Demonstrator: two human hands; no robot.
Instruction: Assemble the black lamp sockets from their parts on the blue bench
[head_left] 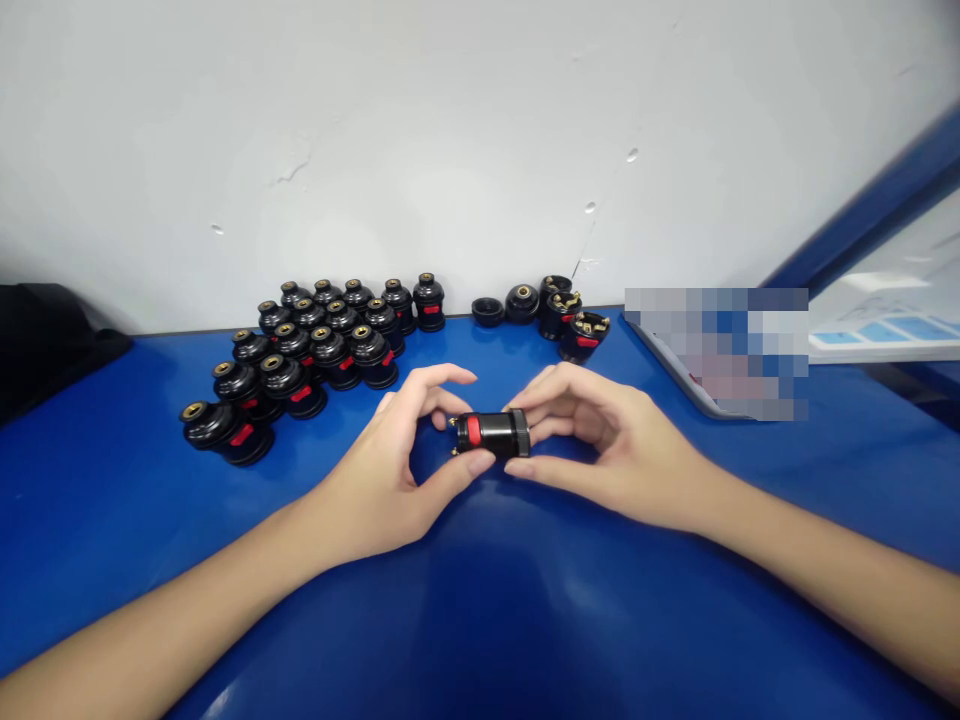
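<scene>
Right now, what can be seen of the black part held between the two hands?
The black part is a short glossy cylinder, plastic by its look, lying on its side just above the blue table. A red tab sits near its left end, where small brass-coloured bits stick out; its right end has a ribbed collar. The left hand pinches the left end between thumb and fingers, and the right hand grips the collar end.

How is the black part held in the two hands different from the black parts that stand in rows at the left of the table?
The held part lies on its side above the blue table, between left hand and right hand; the row parts stand upright on it. The held part looks like a plain cylinder; the row parts widen into a dome base. All are black with red and brass.
</scene>
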